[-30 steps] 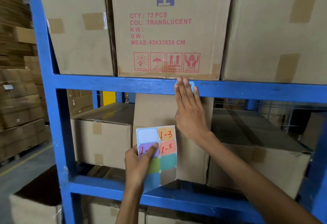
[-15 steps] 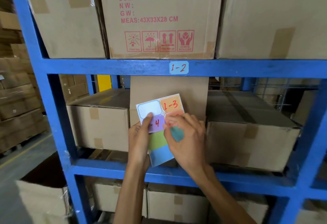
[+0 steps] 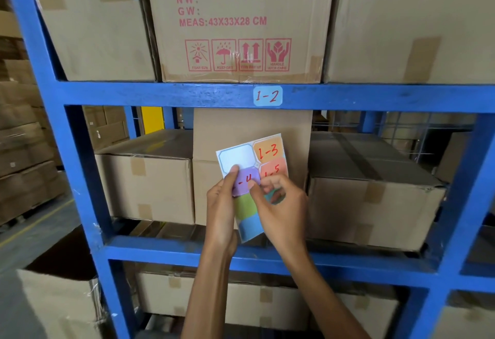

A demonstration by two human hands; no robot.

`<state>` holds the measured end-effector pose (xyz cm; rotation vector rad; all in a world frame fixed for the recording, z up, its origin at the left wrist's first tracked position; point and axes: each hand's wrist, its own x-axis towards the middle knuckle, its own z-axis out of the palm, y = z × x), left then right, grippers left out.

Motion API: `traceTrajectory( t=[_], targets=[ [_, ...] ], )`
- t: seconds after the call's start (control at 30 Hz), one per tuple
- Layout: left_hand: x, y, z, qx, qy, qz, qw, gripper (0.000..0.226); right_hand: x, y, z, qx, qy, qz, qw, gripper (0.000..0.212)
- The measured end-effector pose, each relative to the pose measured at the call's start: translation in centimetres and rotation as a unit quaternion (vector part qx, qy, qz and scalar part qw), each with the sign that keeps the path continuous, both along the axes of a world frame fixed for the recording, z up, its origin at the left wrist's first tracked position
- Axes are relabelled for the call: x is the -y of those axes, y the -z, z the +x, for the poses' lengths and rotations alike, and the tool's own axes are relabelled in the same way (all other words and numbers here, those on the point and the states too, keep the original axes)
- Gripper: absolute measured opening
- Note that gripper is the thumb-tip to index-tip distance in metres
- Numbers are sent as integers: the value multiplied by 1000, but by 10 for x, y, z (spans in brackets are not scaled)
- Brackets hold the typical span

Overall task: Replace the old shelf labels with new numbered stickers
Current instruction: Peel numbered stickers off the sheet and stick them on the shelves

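Observation:
A pale blue sticker marked 1-2 (image 3: 267, 95) is stuck on the blue upper shelf beam (image 3: 160, 94). Below it I hold a sticker sheet (image 3: 247, 177) with coloured labels: an empty white slot, orange 1-3 (image 3: 267, 151), pink 1-5, purple 1-4 (image 3: 245, 182), plus green and blue ones. My left hand (image 3: 221, 207) grips the sheet's left edge, thumb on its face. My right hand (image 3: 280, 207) lies over the sheet's right half, its thumb and fingertips pinching at the purple label's right edge.
Cardboard boxes fill the shelves, one above printed "QTY: 72 PCS" (image 3: 241, 22). A blue upright (image 3: 53, 124) stands at left, another at right (image 3: 466, 204). The lower beam (image 3: 166, 251) runs under my wrists. Stacked cartons (image 3: 21, 151) line the aisle at left.
My right hand left the upper beam, uncovering the 1-2 sticker, and came down onto the sheet. The left hand raised the sheet. The view tilted downward.

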<state>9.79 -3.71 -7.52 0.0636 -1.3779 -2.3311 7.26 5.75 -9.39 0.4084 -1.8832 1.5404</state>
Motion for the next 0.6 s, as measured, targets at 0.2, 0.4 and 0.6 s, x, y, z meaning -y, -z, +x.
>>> traceTrajectory(
  t=[0.2,0.4,0.6],
  targets=[
    [-1,4,-3,30,-10,6,999,32,-9,3,-2,-31,-46,0,998,12],
    [-2,5,-6,67,17,-29,997,38,-14,15,6,-223,86,157,958,9],
    [-6,8,-5,82,106,45,990,39,-17,21,17,-208,14,116,971,8]
  ],
)
